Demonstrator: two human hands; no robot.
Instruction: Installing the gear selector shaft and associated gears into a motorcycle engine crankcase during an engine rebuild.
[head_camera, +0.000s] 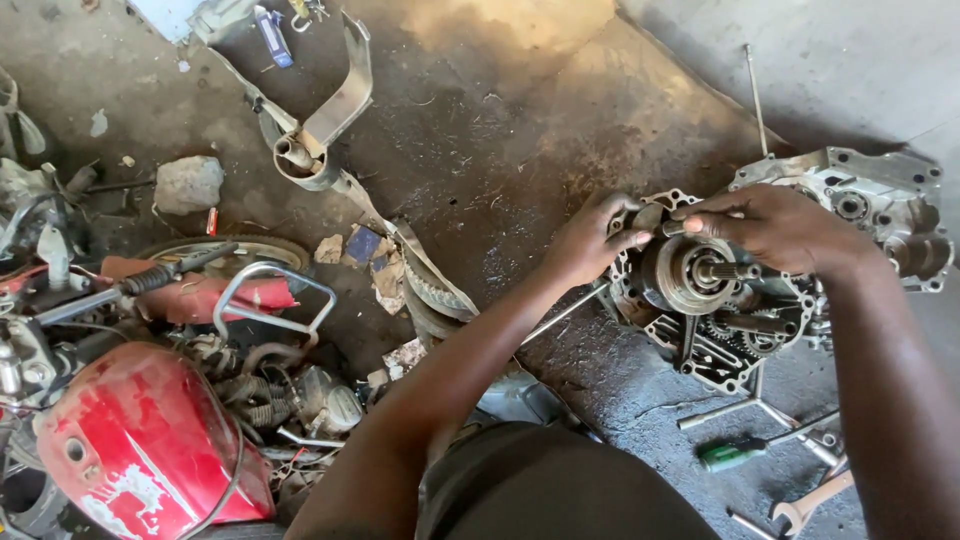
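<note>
Opened motorcycle engine case (720, 320) lying on the concrete floor (520, 150), its round clutch assembly (695, 272) and gears exposed. The left hand (590, 240) pinches a small dark part (648, 217) at the upper rim of the clutch; the right hand (775, 225) closes its grip on the same spot from above. Risk, as judged: oily fingers could let the small part slip into the gear cavity or onto the gritty floor, picking up dirt. Loose tools, a green-handled screwdriver (732, 454) and a wrench (810, 503), lie just beside the case. Farther left: a red fuel tank (150, 440), a tyre (250, 250), a stone (188, 183), scattered scrap. Wall at upper right.
</note>
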